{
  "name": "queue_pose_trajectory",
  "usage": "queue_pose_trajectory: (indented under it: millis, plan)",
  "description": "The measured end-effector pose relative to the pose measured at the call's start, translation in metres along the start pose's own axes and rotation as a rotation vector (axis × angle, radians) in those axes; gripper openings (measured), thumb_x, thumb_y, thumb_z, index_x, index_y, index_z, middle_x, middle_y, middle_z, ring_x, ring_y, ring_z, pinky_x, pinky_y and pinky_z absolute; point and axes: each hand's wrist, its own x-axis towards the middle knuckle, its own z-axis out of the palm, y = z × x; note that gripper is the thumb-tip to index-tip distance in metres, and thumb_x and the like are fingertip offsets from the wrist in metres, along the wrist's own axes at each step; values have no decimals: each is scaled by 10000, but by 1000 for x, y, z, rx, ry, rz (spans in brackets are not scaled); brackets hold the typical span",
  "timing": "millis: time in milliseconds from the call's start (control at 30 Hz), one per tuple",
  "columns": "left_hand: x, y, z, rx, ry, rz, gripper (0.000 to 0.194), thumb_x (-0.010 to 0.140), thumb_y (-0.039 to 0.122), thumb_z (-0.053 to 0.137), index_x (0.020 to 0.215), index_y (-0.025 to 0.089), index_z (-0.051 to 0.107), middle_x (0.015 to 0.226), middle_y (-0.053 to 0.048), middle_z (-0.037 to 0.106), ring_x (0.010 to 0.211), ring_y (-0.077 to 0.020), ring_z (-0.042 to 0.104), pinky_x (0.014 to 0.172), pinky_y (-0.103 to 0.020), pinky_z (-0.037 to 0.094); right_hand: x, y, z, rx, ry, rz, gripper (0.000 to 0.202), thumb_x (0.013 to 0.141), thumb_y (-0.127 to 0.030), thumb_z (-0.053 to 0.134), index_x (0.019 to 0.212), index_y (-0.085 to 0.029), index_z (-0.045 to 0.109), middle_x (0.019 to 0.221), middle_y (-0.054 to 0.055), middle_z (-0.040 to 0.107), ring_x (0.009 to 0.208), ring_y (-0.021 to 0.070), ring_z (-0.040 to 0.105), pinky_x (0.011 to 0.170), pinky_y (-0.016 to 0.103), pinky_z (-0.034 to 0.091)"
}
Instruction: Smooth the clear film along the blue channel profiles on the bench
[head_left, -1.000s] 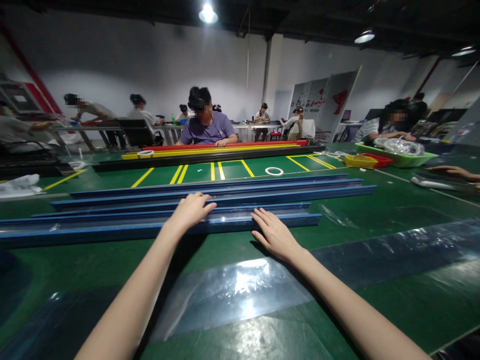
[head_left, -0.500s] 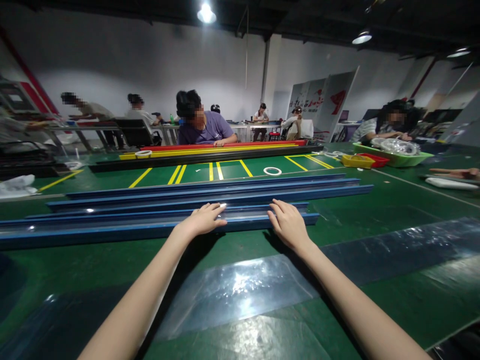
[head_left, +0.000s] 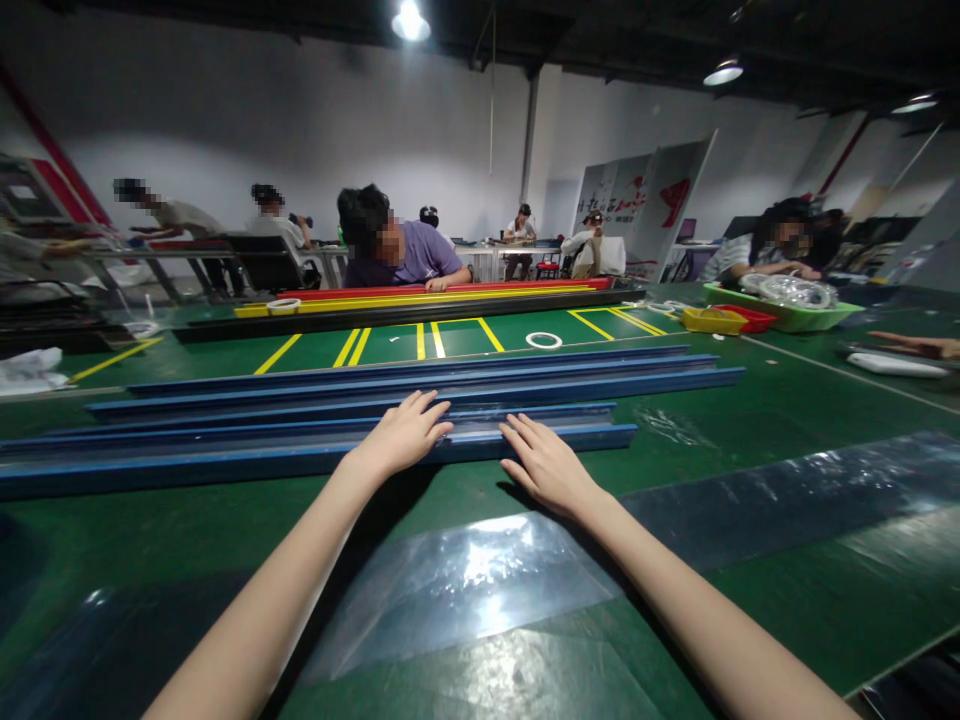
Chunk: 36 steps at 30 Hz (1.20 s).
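Observation:
A long blue channel profile lies across the green table, nearest to me, its trough facing up. My left hand is over this profile with fingers spread, the fingertips near its far edge. To the right, my right hand rests at the profile's front edge, its fingers stretched out over the trough. A glossy clear film seems to lie in the trough between the hands; I cannot tell whether my fingers press on it. Another blue channel profile lies just behind, parallel to the first.
A clear plastic strip lies under my forearms. Red, yellow and black profiles lie farther back, near a person in purple. A white ring sits on the table. Right of it are a yellow tray and a green basin.
My right hand has moved left along the near profile, closer to my left hand, and sits slightly lower. My left hand has stayed nearly in place, its fingers shifted slightly.

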Motion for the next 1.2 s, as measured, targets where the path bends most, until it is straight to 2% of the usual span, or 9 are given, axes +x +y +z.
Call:
queue_pose_trajectory:
  millis: [100, 200, 333, 600, 733, 833, 1000, 1100, 1200]
  plan:
    - [1, 11, 6, -4, -46, 16, 515, 871, 465, 235, 1331, 236, 273, 1420, -56, 206, 1297, -251, 155, 1002, -429, 228, 0, 0, -1, 7, 17, -36, 496, 879, -400, 280, 1243, -96, 424, 1301, 131, 420, 1197, 220, 364, 967, 345, 305]
    - [1, 11, 8, -10, -111, -20, 544, 856, 512, 232, 1342, 269, 230, 1419, -43, 209, 1291, -265, 170, 1000, -464, 210, 1, 5, -4, -10, 61, 31, 470, 885, -384, 269, 1213, -105, 459, 1262, 124, 467, 1177, 216, 385, 953, 351, 302]
    - [0, -3, 2, -1, -165, -76, 548, 840, 540, 242, 1334, 303, 235, 1416, -42, 220, 1281, -274, 200, 983, -495, 215, 1, 14, -4, -39, 129, 162, 427, 891, -357, 268, 1112, -111, 537, 1171, 117, 547, 1101, 216, 448, 894, 341, 316]
    - [-9, -35, -20, 110, -281, -239, 527, 795, 443, 391, 1290, 264, 350, 1393, -86, 272, 1262, -277, 247, 964, -464, 266, -1, 29, -7, -109, 214, 367, 365, 891, -322, 288, 857, -145, 606, 971, 90, 636, 886, 188, 531, 761, 304, 297]
    - [-9, -36, -24, 119, -208, -211, 477, 790, 403, 385, 1226, 218, 441, 1299, -111, 406, 1147, -269, 413, 902, -415, 355, -1, 27, -7, -138, 168, 399, 371, 891, -318, 284, 759, -164, 595, 828, 71, 648, 793, 181, 537, 697, 300, 287]
    - [-6, -25, -20, 83, -107, -123, 472, 816, 416, 334, 1219, 196, 445, 1256, -105, 447, 1111, -242, 448, 899, -363, 364, -1, 23, -5, -125, 138, 384, 375, 891, -324, 283, 753, -168, 594, 804, 70, 644, 796, 181, 536, 682, 291, 297]
    - [-1, 5, -7, 45, 29, 45, 481, 857, 448, 279, 1252, 204, 404, 1314, -80, 398, 1197, -216, 359, 951, -339, 316, 0, 14, -2, -63, 116, 249, 358, 887, -320, 296, 910, -153, 611, 1009, 92, 624, 936, 195, 514, 769, 298, 333]
    - [1, 16, 4, 60, 76, 68, 494, 872, 458, 250, 1287, 214, 358, 1371, -75, 319, 1252, -230, 275, 979, -374, 273, 0, 7, -1, -28, 99, 123, 373, 884, -331, 301, 1050, -138, 573, 1116, 97, 581, 1023, 204, 481, 831, 310, 333]
    - [2, 19, 12, 51, 59, 57, 519, 866, 493, 236, 1319, 246, 297, 1405, -54, 251, 1282, -244, 206, 991, -414, 246, 1, 3, -1, -16, 84, 44, 392, 881, -337, 307, 1117, -127, 539, 1173, 107, 545, 1077, 211, 453, 871, 323, 323]
